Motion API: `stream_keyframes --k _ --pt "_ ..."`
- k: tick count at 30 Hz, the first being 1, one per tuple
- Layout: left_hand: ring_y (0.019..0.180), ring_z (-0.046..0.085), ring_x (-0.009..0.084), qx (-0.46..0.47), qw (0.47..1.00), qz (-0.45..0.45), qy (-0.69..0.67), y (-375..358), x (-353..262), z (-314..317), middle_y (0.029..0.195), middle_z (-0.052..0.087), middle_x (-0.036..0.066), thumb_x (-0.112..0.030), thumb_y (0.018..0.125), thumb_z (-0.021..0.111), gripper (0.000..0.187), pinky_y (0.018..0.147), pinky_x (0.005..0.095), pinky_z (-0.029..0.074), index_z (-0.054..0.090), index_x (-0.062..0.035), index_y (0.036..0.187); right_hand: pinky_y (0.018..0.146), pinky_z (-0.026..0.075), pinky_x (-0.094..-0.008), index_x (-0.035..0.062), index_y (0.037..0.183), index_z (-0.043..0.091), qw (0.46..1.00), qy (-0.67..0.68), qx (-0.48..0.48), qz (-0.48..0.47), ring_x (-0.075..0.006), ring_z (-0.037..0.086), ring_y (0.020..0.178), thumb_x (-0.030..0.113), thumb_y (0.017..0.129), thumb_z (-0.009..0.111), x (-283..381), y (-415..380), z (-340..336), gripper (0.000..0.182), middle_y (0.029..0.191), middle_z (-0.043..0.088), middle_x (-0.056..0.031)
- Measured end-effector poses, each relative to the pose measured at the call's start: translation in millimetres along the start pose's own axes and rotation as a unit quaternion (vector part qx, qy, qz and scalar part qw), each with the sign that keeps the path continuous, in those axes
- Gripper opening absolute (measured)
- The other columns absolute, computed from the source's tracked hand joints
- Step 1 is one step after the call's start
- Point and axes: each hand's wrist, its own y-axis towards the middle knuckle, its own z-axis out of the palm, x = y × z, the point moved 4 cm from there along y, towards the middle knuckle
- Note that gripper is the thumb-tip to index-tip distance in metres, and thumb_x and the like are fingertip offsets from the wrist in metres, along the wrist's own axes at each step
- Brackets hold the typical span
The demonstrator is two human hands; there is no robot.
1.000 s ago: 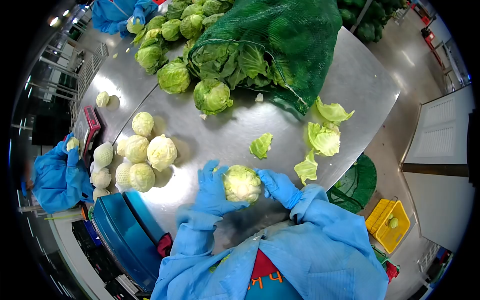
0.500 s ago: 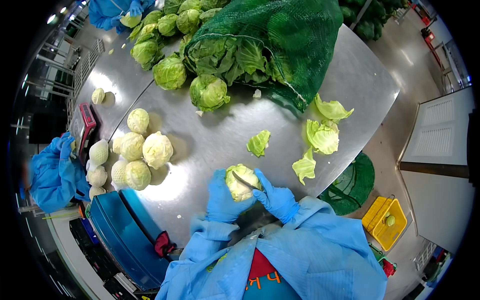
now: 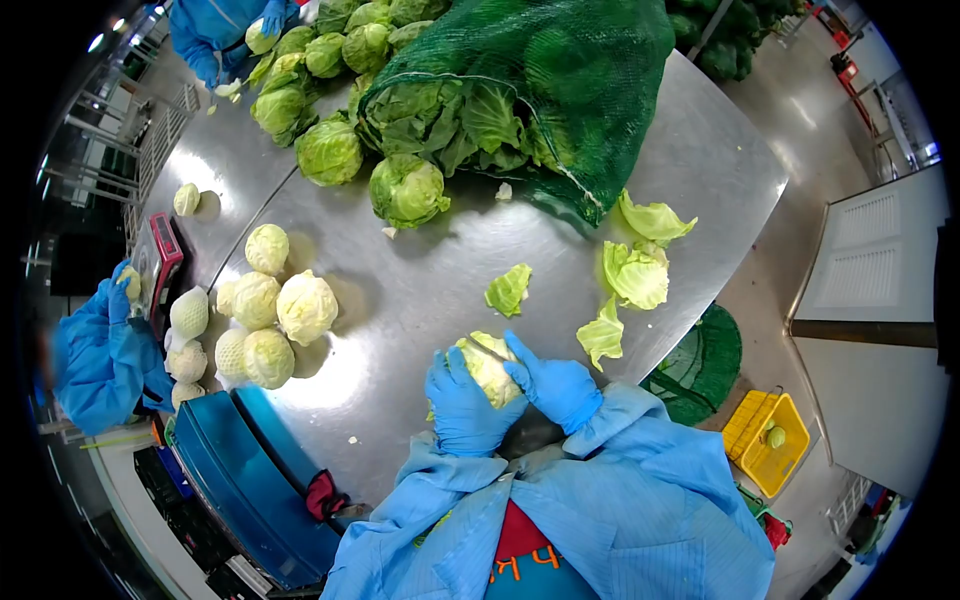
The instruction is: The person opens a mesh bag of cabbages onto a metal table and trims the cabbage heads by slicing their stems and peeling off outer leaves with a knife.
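A pale trimmed cabbage [image 3: 490, 372] is cradled in my left hand [image 3: 466, 408], whose blue-gloved fingers wrap round its left and lower sides. My right hand [image 3: 556, 384] grips a small knife [image 3: 487, 348], with the blade lying across the top of the cabbage; the handle is hidden in the fingers. Just above my hands lies one loose green leaf [image 3: 508, 290]. More cut leaves [image 3: 636, 274] rest to the right. Trimmed cabbages [image 3: 256, 300] stand grouped at the left, some in white foam nets [image 3: 189, 313].
Untrimmed cabbages [image 3: 329, 151] and a green mesh sack [image 3: 600, 90] cover the table's far side. Co-workers in blue stand at the left [image 3: 105, 355] and top left [image 3: 215, 30]. A scale [image 3: 163, 250], blue bin [image 3: 240, 480] and yellow basket [image 3: 740, 425] are around the table.
My left hand has shifted round the cabbage, its fingers now over the upper left side. The cabbage has turned and tilted. At the left, the co-worker's raised hand now shows a cabbage.
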Motion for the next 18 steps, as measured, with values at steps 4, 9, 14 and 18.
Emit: stream_keyframes --k 4,9,14,18 --pt "0.099 0.052 0.0378 -0.033 0.999 0.009 0.034 0 -7 -2 0.111 0.049 0.021 -0.04 0.055 0.084 0.092 0.084 0.0471 0.042 0.043 0.0042 0.124 0.042 0.043 -0.044 0.0233 0.14 0.042 0.999 -0.028 0.032 -0.021 -0.0303 0.057 0.044 0.053 0.097 0.036 -8 11 -1 0.053 0.056 0.058 -0.0123" --pt "0.11 0.046 0.0415 -0.003 0.996 0.017 0.086 -7 -23 -4 0.122 0.044 0.024 -0.044 0.052 0.086 0.103 0.091 0.0495 0.038 0.038 0.0027 0.13 0.052 0.047 -0.0474 0.0207 0.133 0.049 1.0 0.012 0.013 -0.024 -0.0349 0.062 0.057 0.055 0.095 0.036 -45 40 11 0.052 0.065 0.063 -0.0134" --pt "0.113 0.043 0.0426 -0.034 0.999 0.02 0.025 -8 -4 -1 0.126 0.042 0.026 -0.041 0.05 0.087 0.106 0.093 0.0492 0.038 0.036 0.0025 0.132 0.057 0.049 -0.0463 0.0199 0.122 0.061 0.995 0.097 -0.013 0.03 -0.0344 0.064 0.065 0.058 0.092 0.042 -28 26 4 0.052 0.072 0.065 -0.0147" --pt "0.117 0.045 0.0396 -0.017 0.999 0.037 -0.02 -10 8 -5 0.13 0.041 0.025 -0.039 0.054 0.088 0.106 0.099 0.0479 0.038 0.033 0.0027 0.135 0.06 0.05 -0.0413 0.0189 0.121 0.063 0.988 0.143 0.024 0.047 -0.0315 0.065 0.065 0.05 0.09 0.053 -16 35 -11 0.046 0.076 0.067 -0.0152"
